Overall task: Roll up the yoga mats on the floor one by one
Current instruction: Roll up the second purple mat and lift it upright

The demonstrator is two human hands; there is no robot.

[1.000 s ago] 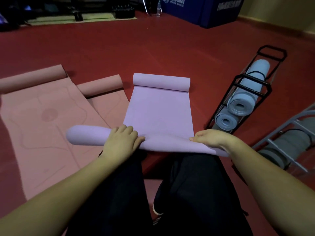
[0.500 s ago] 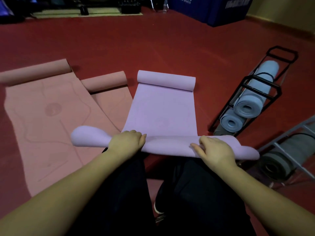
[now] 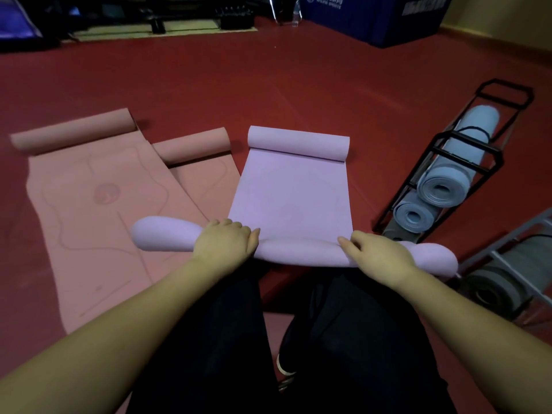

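Observation:
A lilac yoga mat (image 3: 291, 186) lies on the red floor in front of me, its far end curled into a small roll. Its near end is a loose, uneven roll across my knees. My left hand (image 3: 224, 239) grips that roll left of centre, fingers curled over the top. My right hand (image 3: 376, 252) rests on the roll right of centre, fingers bent over it. The roll's ends bulge out past both hands. Two pink mats (image 3: 98, 201) lie spread out to the left, each with its far end rolled.
A black wire rack (image 3: 466, 150) at the right holds two rolled blue-grey mats (image 3: 445, 186). A grey rack (image 3: 507, 264) with a dark rolled mat stands nearer at the right edge. Blue padded blocks (image 3: 373, 16) and dark equipment line the far wall. My dark trousers fill the bottom centre.
The near roll has moved a little forward and grown. My right hand slid from the roll's right end to its top, right of centre. The roll's right end now sticks out.

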